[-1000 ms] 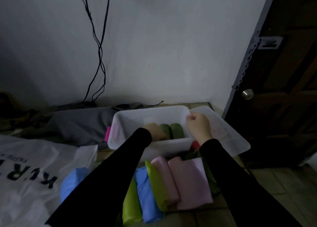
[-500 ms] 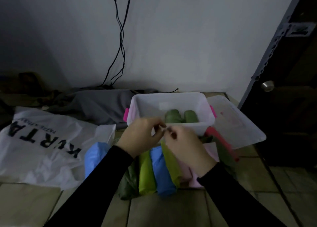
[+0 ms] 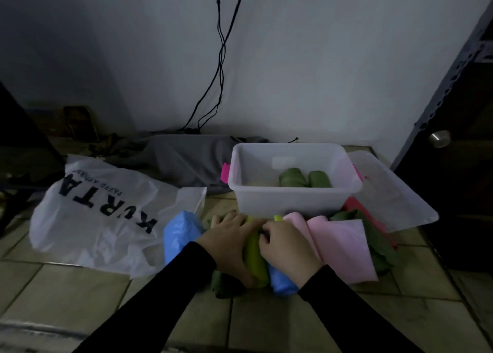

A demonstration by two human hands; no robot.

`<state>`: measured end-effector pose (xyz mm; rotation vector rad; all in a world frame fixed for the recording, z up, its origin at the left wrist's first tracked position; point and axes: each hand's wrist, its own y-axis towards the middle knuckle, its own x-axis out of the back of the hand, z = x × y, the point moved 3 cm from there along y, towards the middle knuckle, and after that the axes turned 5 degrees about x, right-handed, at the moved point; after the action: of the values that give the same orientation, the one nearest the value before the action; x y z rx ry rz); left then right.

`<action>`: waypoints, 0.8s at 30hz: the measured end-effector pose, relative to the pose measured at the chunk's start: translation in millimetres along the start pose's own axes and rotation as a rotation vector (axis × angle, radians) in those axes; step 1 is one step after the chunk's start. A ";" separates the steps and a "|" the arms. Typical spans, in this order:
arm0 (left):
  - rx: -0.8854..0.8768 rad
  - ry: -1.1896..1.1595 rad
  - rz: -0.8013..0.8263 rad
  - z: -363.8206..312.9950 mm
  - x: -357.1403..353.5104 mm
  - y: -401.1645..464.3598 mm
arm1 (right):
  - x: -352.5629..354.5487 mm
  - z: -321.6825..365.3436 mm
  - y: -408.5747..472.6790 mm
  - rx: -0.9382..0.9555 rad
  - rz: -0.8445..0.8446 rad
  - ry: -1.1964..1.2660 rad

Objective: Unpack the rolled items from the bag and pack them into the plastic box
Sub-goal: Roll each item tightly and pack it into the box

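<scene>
Lime roll: soft, light, on the floor before the plastic box.
Grip: left hand and right hand clasp it.
Hold: mid-length, so it stays rolled.

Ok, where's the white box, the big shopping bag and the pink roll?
plastic box (image 3: 280, 202): head view, on its bare front wall.
bag (image 3: 88, 219): head view, on its printed white side.
pink roll (image 3: 344, 248): head view, on its top surface, right of the hands.

plastic box: 1 | green rolls in box: 2 | bag: 1 | lid: 1
</scene>
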<state>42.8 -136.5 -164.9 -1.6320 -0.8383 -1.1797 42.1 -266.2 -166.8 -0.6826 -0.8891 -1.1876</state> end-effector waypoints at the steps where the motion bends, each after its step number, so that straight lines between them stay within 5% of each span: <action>1: -0.006 -0.024 -0.041 2.6 2.8 -1.8 | 2.3 1.5 0.3 -0.002 -0.028 0.018; 4: -0.082 -0.211 -0.170 11.9 22.3 -14.3 | 18.5 7.2 3.3 -0.020 -0.102 0.134; 11: -0.206 -0.458 -0.361 5.1 58.6 -23.5 | 34.8 13.9 22.2 -0.192 -0.019 0.827; 15: -0.195 -0.404 -0.357 -8.5 75.7 -15.2 | 56.8 19.8 24.3 -0.218 -0.059 0.890; 18: -0.207 -0.364 -0.400 -18.8 91.6 -9.6 | 70.8 21.0 27.2 -0.207 -0.164 0.908; 24: -0.308 -0.701 -0.464 -28.9 136.1 -5.0 | 105.7 20.5 37.7 -0.031 -0.118 1.405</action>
<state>70.9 -160.8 -30.7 -2.2334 -1.6052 -1.0735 87.1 -290.6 -64.8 0.2674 0.2871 -1.4084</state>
